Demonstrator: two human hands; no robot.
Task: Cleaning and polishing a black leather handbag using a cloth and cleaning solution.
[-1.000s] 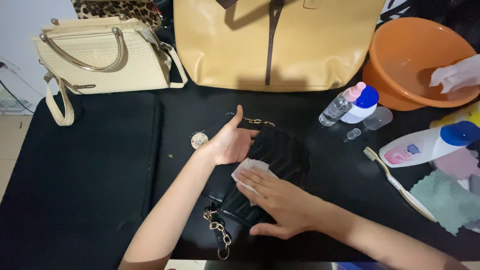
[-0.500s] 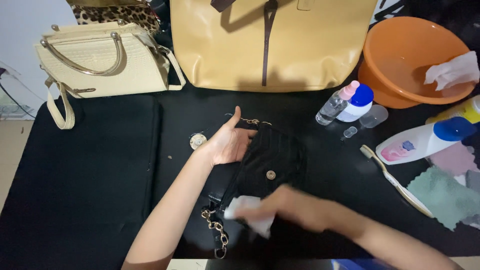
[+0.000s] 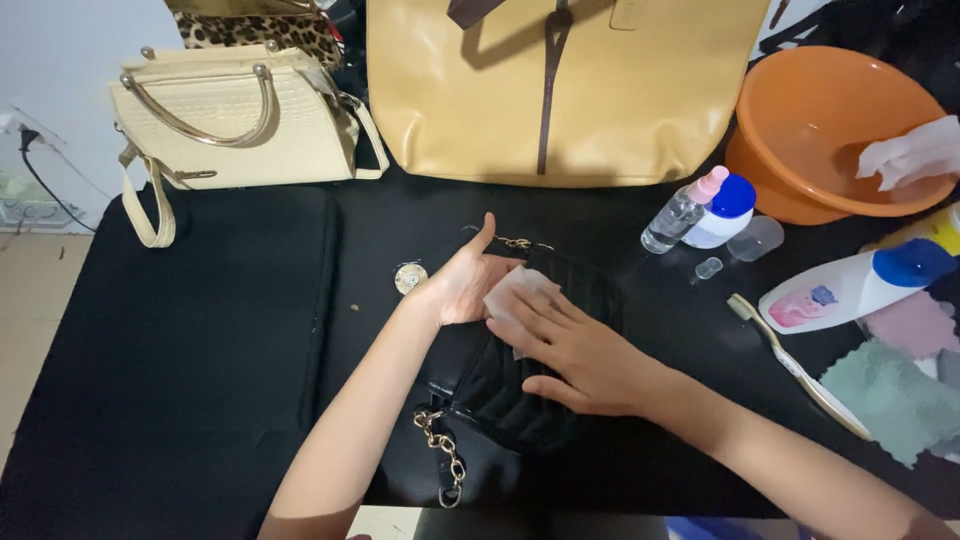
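A small black quilted purse (image 3: 520,395) with a metal chain strap (image 3: 443,460) lies on the black table cover. My left hand (image 3: 462,283) rests flat on the purse's upper left corner, thumb raised, pinning it down. My right hand (image 3: 580,350) lies across the purse's front with its fingers pressing a white wipe (image 3: 512,292) against the top of the purse, right beside my left hand.
A cream handbag (image 3: 235,120) stands at the back left, a large tan bag (image 3: 560,85) behind the purse. To the right are an orange basin (image 3: 815,120) with a tissue, small bottles (image 3: 705,210), a white lotion bottle (image 3: 850,285), a toothbrush (image 3: 795,365) and cloths (image 3: 890,395).
My right hand slid the white wipe down to the purse's lower end, then back up to the top by my left hand. My left hand stayed put.
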